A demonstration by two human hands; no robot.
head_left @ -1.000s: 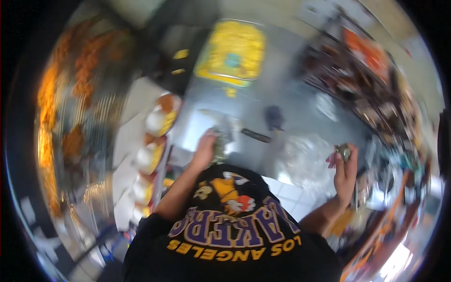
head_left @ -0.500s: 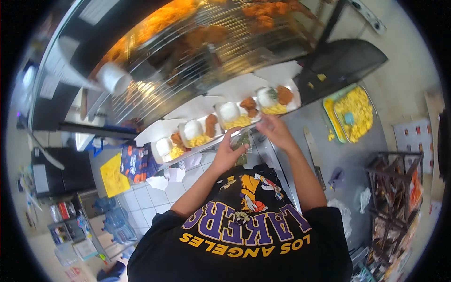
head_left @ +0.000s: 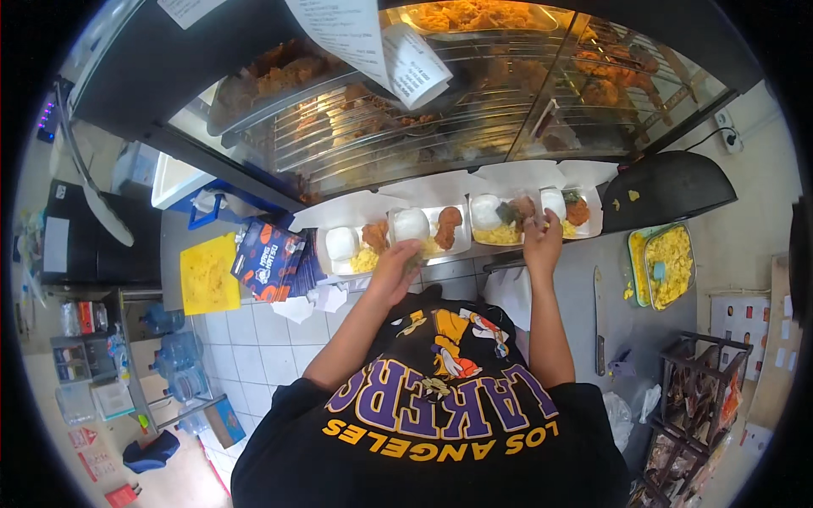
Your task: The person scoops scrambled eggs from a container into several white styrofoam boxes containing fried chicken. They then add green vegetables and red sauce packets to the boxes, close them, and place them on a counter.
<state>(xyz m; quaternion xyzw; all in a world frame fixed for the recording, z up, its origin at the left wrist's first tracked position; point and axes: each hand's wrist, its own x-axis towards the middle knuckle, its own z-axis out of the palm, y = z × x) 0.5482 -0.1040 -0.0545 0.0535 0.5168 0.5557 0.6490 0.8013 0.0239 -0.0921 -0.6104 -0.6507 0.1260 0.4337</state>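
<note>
A row of white meal boxes (head_left: 457,247) stands before me, with rice, yellow scrambled egg and fried chicken in them. My right hand (head_left: 542,245) reaches over the two boxes on the right, its fingers pinched at a small clear packet of green leaves (head_left: 509,213) beside the rice of the third box. Some green also shows by the chicken (head_left: 577,212) in the rightmost box. Just in front of the second box from the left, my left hand (head_left: 395,273) is closed around more green packets (head_left: 414,264), mostly hidden by the fingers.
Behind the boxes rises a glass display case (head_left: 517,127) with wire racks and fried food. A paper slip (head_left: 415,68) hangs before it. To the right are a tub of scrambled egg (head_left: 669,267) and a knife (head_left: 600,322); to the left, a yellow board (head_left: 209,275) and printed packaging (head_left: 269,258).
My right hand now bears a packet at the third box, whose rice had no green beside it before. My left hand remains closed on its packets. The whole view has turned.
</note>
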